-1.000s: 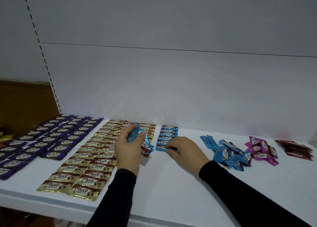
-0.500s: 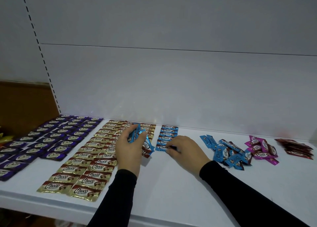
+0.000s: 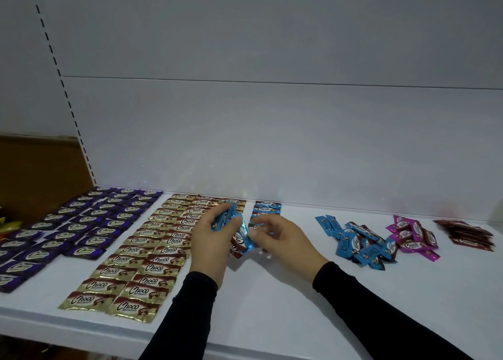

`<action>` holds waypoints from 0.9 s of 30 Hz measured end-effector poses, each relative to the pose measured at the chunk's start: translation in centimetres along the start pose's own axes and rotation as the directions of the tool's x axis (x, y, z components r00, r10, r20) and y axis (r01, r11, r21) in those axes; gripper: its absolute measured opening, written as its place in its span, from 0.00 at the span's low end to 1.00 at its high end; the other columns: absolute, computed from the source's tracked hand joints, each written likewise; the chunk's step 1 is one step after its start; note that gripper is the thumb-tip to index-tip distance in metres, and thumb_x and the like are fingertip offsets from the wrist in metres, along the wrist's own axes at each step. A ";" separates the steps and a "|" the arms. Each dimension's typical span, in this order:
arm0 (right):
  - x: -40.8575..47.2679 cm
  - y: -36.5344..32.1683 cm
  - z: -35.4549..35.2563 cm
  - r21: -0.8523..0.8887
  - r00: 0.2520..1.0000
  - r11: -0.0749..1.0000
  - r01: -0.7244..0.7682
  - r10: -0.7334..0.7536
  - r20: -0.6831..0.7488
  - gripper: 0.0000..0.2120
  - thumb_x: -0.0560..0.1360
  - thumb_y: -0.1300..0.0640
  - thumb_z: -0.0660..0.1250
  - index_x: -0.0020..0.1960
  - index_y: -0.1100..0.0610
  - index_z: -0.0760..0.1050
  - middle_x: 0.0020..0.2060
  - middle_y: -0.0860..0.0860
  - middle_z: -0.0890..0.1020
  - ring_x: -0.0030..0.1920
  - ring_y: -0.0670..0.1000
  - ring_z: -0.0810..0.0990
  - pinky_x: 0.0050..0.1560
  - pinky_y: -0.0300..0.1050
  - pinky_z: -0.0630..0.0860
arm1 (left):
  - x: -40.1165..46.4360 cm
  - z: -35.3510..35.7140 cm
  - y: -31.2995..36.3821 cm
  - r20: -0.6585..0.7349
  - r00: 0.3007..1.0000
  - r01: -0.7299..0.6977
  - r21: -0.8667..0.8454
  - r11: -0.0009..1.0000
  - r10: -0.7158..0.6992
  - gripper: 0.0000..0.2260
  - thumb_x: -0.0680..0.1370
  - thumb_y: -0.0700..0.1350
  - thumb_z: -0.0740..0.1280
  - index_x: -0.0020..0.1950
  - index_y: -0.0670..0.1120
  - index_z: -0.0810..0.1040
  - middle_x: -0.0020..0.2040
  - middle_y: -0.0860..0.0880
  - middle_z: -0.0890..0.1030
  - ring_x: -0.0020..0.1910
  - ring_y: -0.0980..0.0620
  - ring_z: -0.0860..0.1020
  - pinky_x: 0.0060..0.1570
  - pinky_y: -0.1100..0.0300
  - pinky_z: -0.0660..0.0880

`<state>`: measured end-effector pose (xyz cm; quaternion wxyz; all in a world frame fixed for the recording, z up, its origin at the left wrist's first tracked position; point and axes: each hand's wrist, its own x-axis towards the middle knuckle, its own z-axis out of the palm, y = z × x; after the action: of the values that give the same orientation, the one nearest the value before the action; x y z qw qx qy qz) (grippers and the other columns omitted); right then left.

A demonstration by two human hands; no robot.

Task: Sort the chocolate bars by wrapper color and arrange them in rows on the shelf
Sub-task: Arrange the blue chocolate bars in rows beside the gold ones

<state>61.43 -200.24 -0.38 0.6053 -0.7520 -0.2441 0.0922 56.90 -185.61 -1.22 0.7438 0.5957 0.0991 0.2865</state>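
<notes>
My left hand (image 3: 209,240) grips a bundle of blue chocolate bars (image 3: 227,219) just above the white shelf (image 3: 272,305). My right hand (image 3: 283,240) is beside it, fingers curled, with thumb and forefinger pinching the edge of a blue bar (image 3: 245,240) that sticks out of the bundle. Behind the hands a short row of blue bars (image 3: 266,207) runs to the back wall, its near end hidden by my right hand. Gold bars (image 3: 141,264) lie in neat rows to the left, with purple bars (image 3: 89,221) in rows further left.
Right of my hands are a loose heap of blue bars (image 3: 359,240), a small pink heap (image 3: 411,237) and a dark red stack (image 3: 471,234). Bare shelf lies between the blue row and the heap. The shelf's front edge runs along the bottom.
My right hand has lifted off the near end of the blue row and moved left to the bundle. My left hand still holds the bundle in about the same place.
</notes>
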 end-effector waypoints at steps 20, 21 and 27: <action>-1.3 0.1 -2.2 -0.123 0.997 0.990 -0.076 0.075 -0.011 0.07 0.75 0.60 0.72 0.47 0.47 0.80 0.45 0.51 0.84 0.39 0.46 0.81 0.41 0.42 0.79 | 0.7 -0.3 -0.7 -0.097 0.995 -0.005 0.081 0.997 0.013 0.13 0.78 0.40 0.72 0.56 0.58 0.81 0.59 0.50 0.79 0.56 0.45 0.82 0.40 0.61 0.82; -1.3 0.2 -2.3 -0.133 0.997 0.988 -0.081 0.080 -0.017 0.09 0.75 0.60 0.71 0.49 0.47 0.79 0.43 0.51 0.83 0.39 0.46 0.80 0.41 0.43 0.79 | 0.7 -0.2 -0.7 -0.100 0.995 -0.002 0.091 0.996 0.011 0.13 0.78 0.41 0.72 0.55 0.60 0.81 0.59 0.50 0.79 0.57 0.44 0.82 0.44 0.55 0.83; -1.9 -0.2 -2.5 -0.153 0.993 0.984 -0.087 0.098 0.066 0.26 0.73 0.65 0.68 0.62 0.39 0.70 0.49 0.49 0.80 0.48 0.53 0.84 0.50 0.48 0.82 | 0.6 -0.2 -0.6 -0.113 0.993 0.027 0.100 0.995 -0.016 0.13 0.78 0.41 0.71 0.58 0.58 0.80 0.58 0.50 0.79 0.51 0.46 0.84 0.42 0.46 0.84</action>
<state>60.78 -203.27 0.14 0.5328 -0.8019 -0.2373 0.1291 57.50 -185.17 -1.75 0.7089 0.6145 0.1614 0.3062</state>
